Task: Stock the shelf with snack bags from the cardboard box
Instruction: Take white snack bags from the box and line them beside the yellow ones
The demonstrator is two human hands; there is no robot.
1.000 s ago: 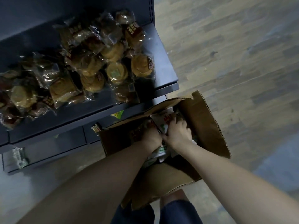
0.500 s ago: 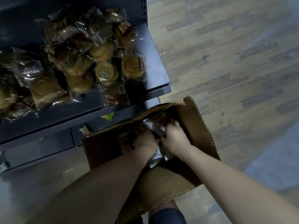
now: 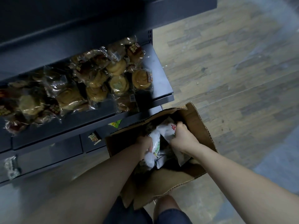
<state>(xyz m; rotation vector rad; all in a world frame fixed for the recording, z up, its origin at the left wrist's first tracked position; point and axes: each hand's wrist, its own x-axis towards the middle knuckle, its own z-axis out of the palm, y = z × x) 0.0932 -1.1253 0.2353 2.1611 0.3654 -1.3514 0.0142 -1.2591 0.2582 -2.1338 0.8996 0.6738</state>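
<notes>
Apart now, both hands (image 3: 182,139) clutch snack bags (image 3: 166,131).

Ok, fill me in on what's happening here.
A person is restocking. Both hands are down in the open cardboard box on the floor: the left hand and right hand each grip white snack bags, not yet lifted out. The dark shelf beside the box already holds clear-wrapped pastries.

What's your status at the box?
Both hands in cardboard box. Left hand and right hand each gripping white snack bags. Shelf not blocked.
</notes>
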